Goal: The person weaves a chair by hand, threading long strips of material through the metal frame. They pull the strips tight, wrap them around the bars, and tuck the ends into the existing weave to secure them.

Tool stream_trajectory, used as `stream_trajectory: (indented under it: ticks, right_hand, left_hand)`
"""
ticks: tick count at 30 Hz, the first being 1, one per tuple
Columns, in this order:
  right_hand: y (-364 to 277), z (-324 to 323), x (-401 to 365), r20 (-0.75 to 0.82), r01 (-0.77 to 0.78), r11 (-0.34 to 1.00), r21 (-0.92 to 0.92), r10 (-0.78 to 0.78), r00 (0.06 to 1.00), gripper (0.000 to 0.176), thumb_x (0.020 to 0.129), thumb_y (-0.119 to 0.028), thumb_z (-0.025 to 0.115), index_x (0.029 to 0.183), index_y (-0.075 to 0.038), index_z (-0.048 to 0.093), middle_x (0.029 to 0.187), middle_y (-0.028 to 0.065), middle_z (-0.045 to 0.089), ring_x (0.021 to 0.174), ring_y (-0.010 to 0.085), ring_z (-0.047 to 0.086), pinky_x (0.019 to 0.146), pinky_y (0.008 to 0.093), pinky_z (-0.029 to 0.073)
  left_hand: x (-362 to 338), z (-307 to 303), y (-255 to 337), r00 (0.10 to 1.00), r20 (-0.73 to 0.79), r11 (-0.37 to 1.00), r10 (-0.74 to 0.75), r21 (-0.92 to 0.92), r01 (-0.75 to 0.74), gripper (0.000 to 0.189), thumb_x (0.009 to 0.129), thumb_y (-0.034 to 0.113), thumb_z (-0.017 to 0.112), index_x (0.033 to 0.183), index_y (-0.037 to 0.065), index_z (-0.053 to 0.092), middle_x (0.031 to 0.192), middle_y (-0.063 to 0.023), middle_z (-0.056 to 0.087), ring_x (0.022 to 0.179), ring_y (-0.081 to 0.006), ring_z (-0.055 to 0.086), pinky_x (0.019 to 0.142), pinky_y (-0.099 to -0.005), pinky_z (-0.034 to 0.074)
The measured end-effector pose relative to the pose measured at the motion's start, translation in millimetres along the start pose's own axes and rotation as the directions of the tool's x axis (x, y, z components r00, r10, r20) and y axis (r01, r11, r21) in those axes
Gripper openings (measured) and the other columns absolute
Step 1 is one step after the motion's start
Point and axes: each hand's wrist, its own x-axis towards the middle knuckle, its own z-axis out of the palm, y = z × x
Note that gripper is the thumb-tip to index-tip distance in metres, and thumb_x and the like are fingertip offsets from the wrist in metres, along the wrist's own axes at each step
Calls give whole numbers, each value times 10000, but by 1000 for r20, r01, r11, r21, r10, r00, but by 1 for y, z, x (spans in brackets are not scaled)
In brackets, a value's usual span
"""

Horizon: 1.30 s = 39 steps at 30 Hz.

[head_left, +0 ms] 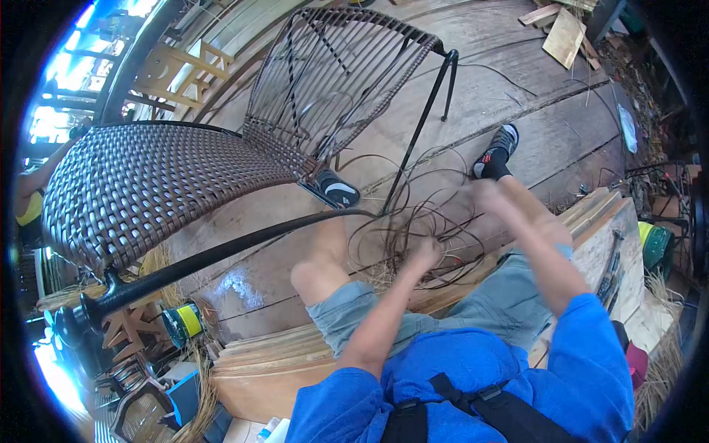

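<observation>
Between my knees lies a loose tangle of thin brown weaving strand (395,232), looped over the floor. My left hand (423,254) is closed at the near side of these loops, with strand in its fingers. Higher up, near my right shin, my right hand (484,196) is smeared by motion, so its fingers and anything in them cannot be made out. In front of me a woven chair (148,181) lies tipped on its side. One of its panels is densely woven in brown; the other (340,74) shows only parallel strands on a black frame.
A thick black metal bar (244,238) crosses on the left. I sit on stacked planks (273,362). Green-and-yellow containers stand at left (183,323) and right (656,245). Wood scraps (565,37) lie at the back right. Part of another person (33,181) shows at the far left.
</observation>
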Motion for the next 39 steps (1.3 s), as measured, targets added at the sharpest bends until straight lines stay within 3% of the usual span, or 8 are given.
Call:
stream_trajectory:
  ticks: [4,8,13,17,20,23,31,39]
  right_hand:
    - [155,-243,-86,-267,-138,948,-288,59,962,183,770,-147,530,839,-31,654,822,163,629,806,270,596,714,377,456]
    - [156,-477,-227,-510,-660,244,-711,468,722,271,891,-237,375,1028,-128,582,921,227,592,885,388,570,733,488,438]
    - [129,-522,-303,-963,-970,-133,-203,208,173,363,830,-333,451,1103,-119,555,1047,225,584,950,389,568,791,478,450]
    - [90,-392,-160,-709,-720,419,-553,218,671,448,814,-270,559,1172,-7,500,1178,204,523,1022,334,542,864,433,419]
    - [29,-228,-39,-325,-358,919,-164,293,899,388,822,-193,546,1166,-14,530,1154,178,558,1001,312,559,872,368,435]
    - [-79,-76,53,175,-277,961,-8,274,946,413,825,-278,568,1130,-1,556,1089,191,592,997,307,572,847,363,451]
    - [-221,97,140,366,-268,485,833,-118,923,417,809,-77,576,1213,-6,502,1147,128,585,1035,196,547,902,301,417]
    - [-151,12,130,311,-309,823,476,172,935,350,859,-283,568,1021,25,602,846,91,638,802,160,576,763,310,447]
  left_hand:
    - [22,-67,23,898,-417,963,141,-153,-222,243,863,228,496,927,15,594,841,-188,604,843,-338,595,761,-406,445]
    - [4,-113,46,785,-610,922,104,-237,-306,292,853,157,504,1089,-15,518,1046,-222,542,995,-352,537,844,-400,425]
    - [-42,-146,91,448,-814,898,370,190,-397,555,826,53,518,1290,-102,254,1331,-295,272,1149,-408,415,950,-409,378]
    - [-50,-172,116,341,-887,914,312,182,-362,628,831,34,506,1331,-101,150,1381,-289,151,1170,-395,403,960,-389,379]
    - [-42,-176,109,346,-921,918,180,31,-395,632,842,32,494,1342,-96,128,1380,-300,143,1164,-379,417,949,-375,389]
    - [-57,-153,114,434,-898,861,74,-162,-483,618,850,38,467,1346,-98,126,1374,-289,168,1131,-336,436,933,-360,389]
    - [-12,-169,87,396,-880,674,-261,-460,-578,542,822,31,454,1318,-53,253,1211,-161,406,1024,-227,474,868,-329,398]
    - [37,-164,65,420,-887,625,-191,-440,-644,317,819,37,470,1135,21,459,1012,-79,524,892,-178,513,833,-321,401]
